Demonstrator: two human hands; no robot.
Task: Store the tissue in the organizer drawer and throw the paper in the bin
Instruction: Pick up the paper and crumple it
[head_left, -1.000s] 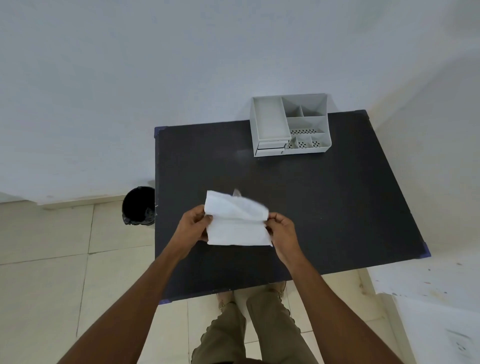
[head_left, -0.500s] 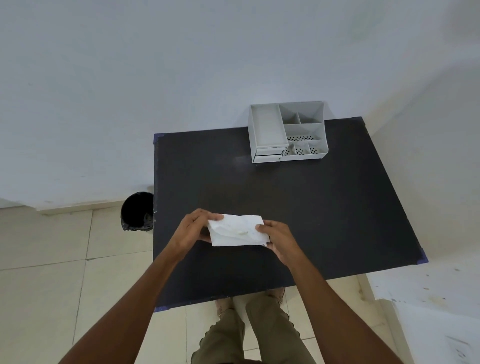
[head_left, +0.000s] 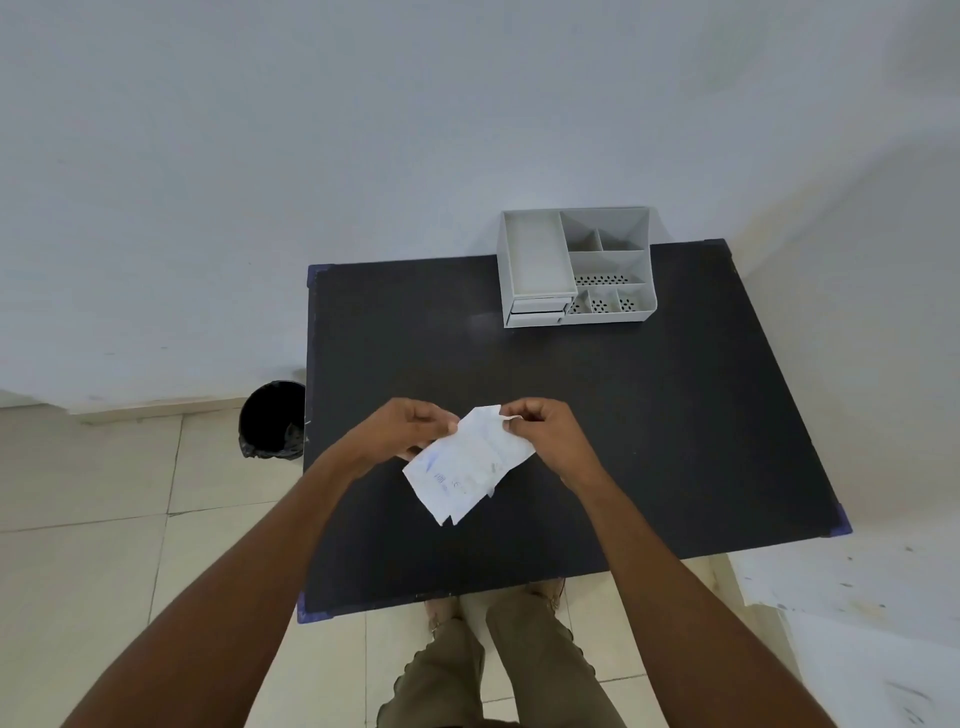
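Both hands hold a white folded sheet (head_left: 467, 467) with faint blue marks above the near-middle of the black table (head_left: 649, 415). My left hand (head_left: 402, 431) pinches its upper left edge and my right hand (head_left: 540, 434) pinches its top right corner; the sheet hangs down tilted. Whether it is the tissue or the paper, I cannot tell. The grey organizer (head_left: 576, 270) stands at the table's far edge, with two shut drawers (head_left: 537, 313) at its front left. The black bin (head_left: 272, 426) stands on the floor left of the table.
A white wall runs behind the table and bin. A pale ledge (head_left: 852, 587) sits to the right of the table. My legs (head_left: 498, 670) stand on the tiled floor at the table's near edge.
The sheet was folded flat between both hands; now my hands have lifted its top edge and it hangs turned at an angle, showing blue marks.
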